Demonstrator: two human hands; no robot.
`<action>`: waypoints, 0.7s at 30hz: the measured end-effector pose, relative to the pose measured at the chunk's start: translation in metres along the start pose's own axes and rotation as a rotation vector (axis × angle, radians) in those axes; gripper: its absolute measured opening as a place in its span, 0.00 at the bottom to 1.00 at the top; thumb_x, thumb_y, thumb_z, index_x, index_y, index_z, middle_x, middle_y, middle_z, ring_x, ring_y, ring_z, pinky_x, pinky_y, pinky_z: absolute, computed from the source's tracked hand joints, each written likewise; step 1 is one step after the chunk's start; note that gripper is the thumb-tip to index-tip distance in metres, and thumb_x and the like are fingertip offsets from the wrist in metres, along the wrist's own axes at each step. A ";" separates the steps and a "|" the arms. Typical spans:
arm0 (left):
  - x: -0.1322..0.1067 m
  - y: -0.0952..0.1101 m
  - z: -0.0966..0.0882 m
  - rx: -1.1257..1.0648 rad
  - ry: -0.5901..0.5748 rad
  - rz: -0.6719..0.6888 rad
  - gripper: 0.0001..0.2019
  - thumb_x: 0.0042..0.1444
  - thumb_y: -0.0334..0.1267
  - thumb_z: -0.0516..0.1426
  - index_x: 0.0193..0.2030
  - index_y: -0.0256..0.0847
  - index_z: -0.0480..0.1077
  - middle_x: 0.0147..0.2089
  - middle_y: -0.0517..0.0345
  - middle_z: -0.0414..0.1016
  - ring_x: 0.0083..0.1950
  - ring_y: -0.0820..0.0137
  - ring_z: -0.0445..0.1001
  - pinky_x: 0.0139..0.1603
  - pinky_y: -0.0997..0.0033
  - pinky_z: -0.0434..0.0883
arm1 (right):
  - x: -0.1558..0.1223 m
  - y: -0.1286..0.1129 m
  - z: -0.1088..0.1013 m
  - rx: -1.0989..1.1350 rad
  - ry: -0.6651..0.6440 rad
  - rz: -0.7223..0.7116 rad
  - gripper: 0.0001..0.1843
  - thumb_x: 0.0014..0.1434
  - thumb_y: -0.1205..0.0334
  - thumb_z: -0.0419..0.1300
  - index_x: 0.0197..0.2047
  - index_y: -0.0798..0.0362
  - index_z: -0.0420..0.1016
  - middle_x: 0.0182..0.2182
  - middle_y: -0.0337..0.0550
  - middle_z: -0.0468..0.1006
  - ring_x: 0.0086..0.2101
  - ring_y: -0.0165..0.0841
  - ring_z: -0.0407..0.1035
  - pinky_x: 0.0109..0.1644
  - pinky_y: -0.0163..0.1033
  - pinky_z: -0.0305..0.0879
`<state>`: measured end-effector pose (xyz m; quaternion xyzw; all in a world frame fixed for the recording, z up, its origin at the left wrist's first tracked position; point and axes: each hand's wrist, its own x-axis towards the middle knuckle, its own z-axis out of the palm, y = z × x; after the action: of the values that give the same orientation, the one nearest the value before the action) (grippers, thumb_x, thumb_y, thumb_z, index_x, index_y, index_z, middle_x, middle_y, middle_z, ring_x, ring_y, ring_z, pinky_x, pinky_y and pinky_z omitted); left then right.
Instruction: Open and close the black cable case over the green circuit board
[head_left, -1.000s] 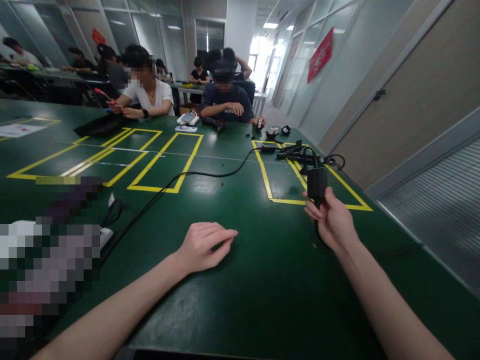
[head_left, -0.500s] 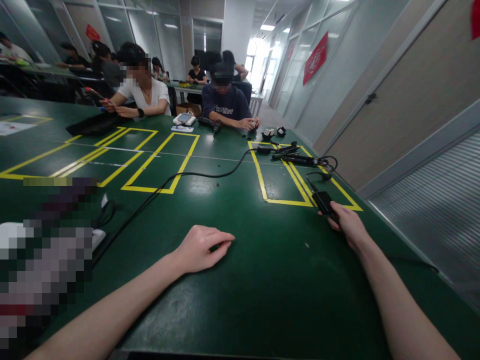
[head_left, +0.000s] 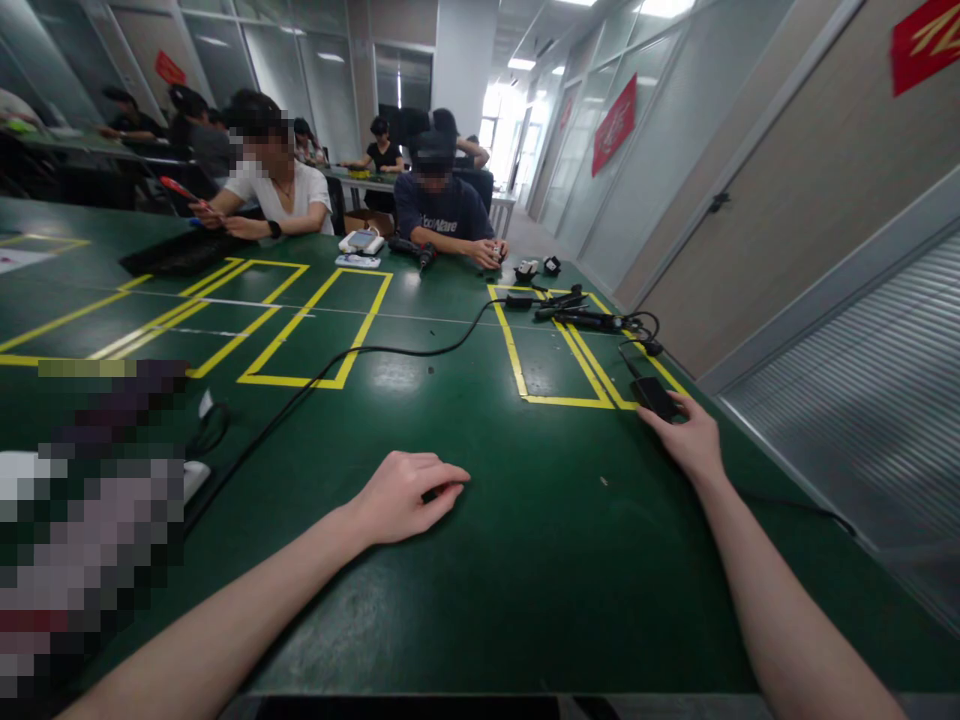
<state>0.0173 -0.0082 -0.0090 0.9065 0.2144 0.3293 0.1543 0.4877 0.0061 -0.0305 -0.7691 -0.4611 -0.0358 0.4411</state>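
Observation:
My left hand (head_left: 412, 497) rests on the green table (head_left: 510, 560), thumb and forefinger tips drawn together, with nothing visible in them. Farther right, my right hand (head_left: 691, 440) has its thumb and fingers around the near end of a black power adapter (head_left: 653, 397). The adapter is a flat dark box at the front right corner of a yellow tape frame (head_left: 566, 402). A thin black cord runs from its far end towards a tangle of black cables (head_left: 641, 330). Part of the adapter is hidden by my fingers.
A long black cable (head_left: 375, 349) crosses the table to a small black box (head_left: 520, 300). A power drill (head_left: 424, 254), a white device (head_left: 361, 242) and a black tray (head_left: 176, 250) lie at the far side, where two people sit. Blurred-out items are at left.
My right hand has turned and its thumb now shows along the adapter's near edge. The adapter has tilted round slightly. My left hand stays still; the view has shifted a little right.

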 end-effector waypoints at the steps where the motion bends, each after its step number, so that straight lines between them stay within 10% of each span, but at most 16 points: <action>1: 0.000 0.000 0.000 0.000 -0.010 -0.002 0.10 0.69 0.34 0.55 0.48 0.38 0.79 0.35 0.56 0.83 0.31 0.72 0.79 0.34 0.75 0.73 | 0.000 0.001 0.002 -0.023 0.004 -0.002 0.35 0.41 0.41 0.68 0.47 0.58 0.82 0.35 0.52 0.81 0.35 0.43 0.74 0.37 0.45 0.69; 21: 0.004 -0.002 -0.003 0.025 -0.039 0.014 0.10 0.69 0.33 0.55 0.48 0.38 0.79 0.36 0.55 0.83 0.33 0.72 0.79 0.35 0.74 0.74 | 0.011 0.024 0.021 -0.179 -0.057 -0.077 0.25 0.49 0.46 0.66 0.46 0.54 0.82 0.43 0.53 0.82 0.45 0.50 0.75 0.51 0.51 0.72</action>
<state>0.0178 -0.0042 -0.0057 0.9161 0.2091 0.3100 0.1450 0.5042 0.0237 -0.0539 -0.7879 -0.4977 -0.0718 0.3555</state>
